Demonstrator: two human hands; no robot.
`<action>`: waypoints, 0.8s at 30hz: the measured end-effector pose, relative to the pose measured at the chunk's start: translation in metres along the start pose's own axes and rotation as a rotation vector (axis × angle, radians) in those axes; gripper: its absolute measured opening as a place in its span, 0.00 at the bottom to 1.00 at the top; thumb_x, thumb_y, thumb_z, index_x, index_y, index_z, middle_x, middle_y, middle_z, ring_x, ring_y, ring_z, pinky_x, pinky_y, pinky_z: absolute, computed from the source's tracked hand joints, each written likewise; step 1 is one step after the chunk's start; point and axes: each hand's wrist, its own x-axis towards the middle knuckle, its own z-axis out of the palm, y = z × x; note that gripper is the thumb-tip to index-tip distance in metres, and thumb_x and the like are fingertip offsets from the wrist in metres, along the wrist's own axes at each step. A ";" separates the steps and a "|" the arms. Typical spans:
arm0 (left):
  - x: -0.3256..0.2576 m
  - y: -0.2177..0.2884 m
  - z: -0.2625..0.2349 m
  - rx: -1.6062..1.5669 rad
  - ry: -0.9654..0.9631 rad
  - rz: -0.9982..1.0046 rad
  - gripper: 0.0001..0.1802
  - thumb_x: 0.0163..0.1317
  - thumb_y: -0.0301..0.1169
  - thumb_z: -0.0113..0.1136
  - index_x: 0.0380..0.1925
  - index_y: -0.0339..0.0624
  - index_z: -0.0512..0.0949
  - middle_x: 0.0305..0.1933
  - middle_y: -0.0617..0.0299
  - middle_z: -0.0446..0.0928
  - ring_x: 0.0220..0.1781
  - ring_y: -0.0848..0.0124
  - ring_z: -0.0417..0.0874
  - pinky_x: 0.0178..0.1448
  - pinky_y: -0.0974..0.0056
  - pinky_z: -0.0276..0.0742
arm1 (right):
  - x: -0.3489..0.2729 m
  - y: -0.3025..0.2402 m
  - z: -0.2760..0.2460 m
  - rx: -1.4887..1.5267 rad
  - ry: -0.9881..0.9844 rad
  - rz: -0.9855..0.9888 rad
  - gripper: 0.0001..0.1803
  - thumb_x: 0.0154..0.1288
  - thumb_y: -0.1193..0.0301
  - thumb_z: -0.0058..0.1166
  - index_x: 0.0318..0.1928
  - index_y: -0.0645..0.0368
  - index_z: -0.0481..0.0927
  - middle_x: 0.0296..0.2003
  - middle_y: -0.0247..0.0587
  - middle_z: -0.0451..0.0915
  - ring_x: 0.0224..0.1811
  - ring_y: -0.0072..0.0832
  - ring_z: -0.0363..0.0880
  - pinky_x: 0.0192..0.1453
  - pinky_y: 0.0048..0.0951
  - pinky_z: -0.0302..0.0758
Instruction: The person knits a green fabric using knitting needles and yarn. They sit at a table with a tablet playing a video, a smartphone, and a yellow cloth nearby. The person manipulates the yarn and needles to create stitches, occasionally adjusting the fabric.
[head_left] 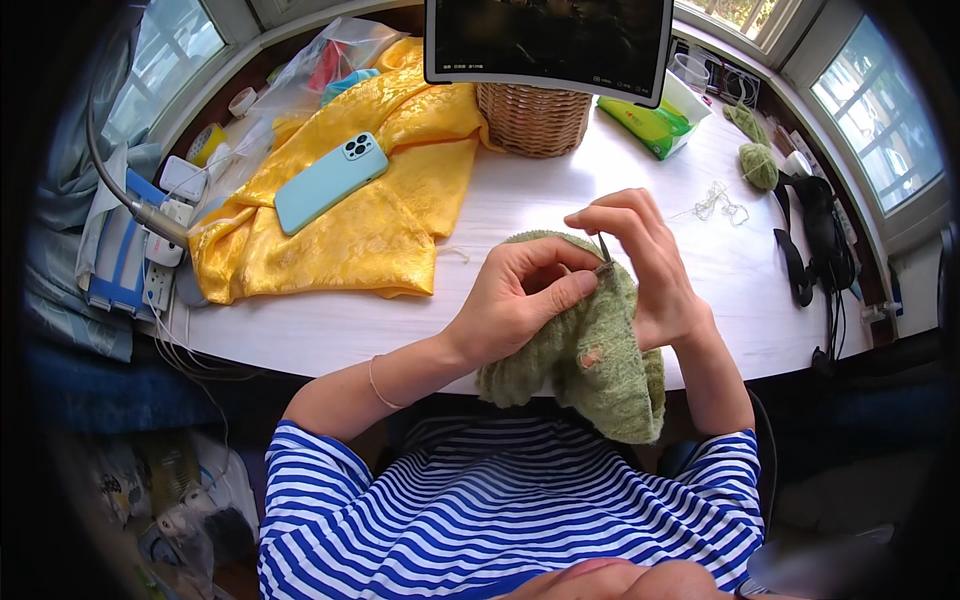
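knitting (622,375) overhangs the table (765,315) edge, with open room toward black straps (832,240).

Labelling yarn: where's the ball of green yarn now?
Head view, right side: the ball of green yarn sits on the white table, beside the far end of the black straps.
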 end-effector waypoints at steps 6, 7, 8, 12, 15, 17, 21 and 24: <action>0.002 0.009 -0.004 -0.051 0.093 0.057 0.08 0.62 0.25 0.54 0.41 0.36 0.74 0.38 0.64 0.77 0.39 0.81 0.76 0.44 0.75 0.73 | -0.014 -0.008 -0.009 -0.447 0.287 -0.078 0.22 0.38 0.51 0.63 0.33 0.52 0.83 0.23 0.29 0.67 0.30 0.26 0.63 0.37 0.27 0.58; 0.003 0.009 -0.003 -0.078 0.135 0.105 0.09 0.62 0.25 0.54 0.42 0.36 0.74 0.37 0.64 0.77 0.38 0.81 0.76 0.43 0.75 0.74 | -0.011 -0.016 -0.006 -0.433 0.307 -0.039 0.19 0.37 0.55 0.63 0.31 0.50 0.84 0.21 0.27 0.66 0.29 0.25 0.62 0.36 0.27 0.58; 0.004 0.008 -0.002 -0.104 0.177 0.154 0.09 0.63 0.25 0.54 0.43 0.35 0.74 0.36 0.63 0.78 0.37 0.81 0.77 0.42 0.76 0.74 | -0.012 -0.012 -0.004 -0.436 0.313 -0.070 0.20 0.35 0.55 0.63 0.31 0.50 0.84 0.21 0.26 0.65 0.28 0.24 0.62 0.36 0.27 0.57; 0.005 0.006 -0.006 -0.131 0.197 0.239 0.10 0.64 0.25 0.53 0.44 0.35 0.73 0.40 0.61 0.78 0.38 0.82 0.76 0.41 0.76 0.75 | -0.012 -0.012 -0.004 -0.426 0.322 -0.079 0.18 0.33 0.57 0.63 0.29 0.49 0.84 0.20 0.24 0.65 0.27 0.23 0.61 0.35 0.27 0.57; 0.003 0.008 -0.009 -0.110 0.157 0.231 0.10 0.64 0.24 0.52 0.43 0.33 0.74 0.42 0.60 0.77 0.40 0.81 0.76 0.43 0.76 0.75 | -0.010 -0.015 -0.005 -0.335 0.289 -0.085 0.18 0.35 0.58 0.63 0.31 0.50 0.84 0.21 0.25 0.67 0.27 0.24 0.62 0.34 0.25 0.58; 0.004 0.009 -0.010 -0.048 0.093 0.220 0.10 0.63 0.24 0.52 0.43 0.33 0.75 0.42 0.60 0.77 0.41 0.80 0.76 0.44 0.75 0.74 | -0.008 -0.013 -0.004 -0.218 0.218 -0.110 0.18 0.37 0.60 0.62 0.32 0.52 0.83 0.23 0.27 0.69 0.28 0.25 0.63 0.34 0.25 0.60; 0.004 0.007 -0.006 -0.001 -0.005 0.155 0.09 0.62 0.24 0.54 0.42 0.32 0.77 0.40 0.61 0.78 0.42 0.80 0.76 0.47 0.74 0.73 | -0.008 -0.004 0.006 -0.143 0.185 -0.159 0.17 0.41 0.62 0.62 0.34 0.56 0.81 0.26 0.31 0.72 0.30 0.27 0.66 0.36 0.26 0.64; 0.006 0.012 -0.008 -0.007 0.043 0.111 0.09 0.63 0.26 0.55 0.40 0.32 0.78 0.39 0.63 0.78 0.41 0.80 0.76 0.46 0.76 0.74 | -0.008 -0.006 0.001 -0.182 0.315 -0.096 0.14 0.43 0.64 0.62 0.31 0.58 0.78 0.25 0.34 0.72 0.30 0.29 0.67 0.33 0.27 0.65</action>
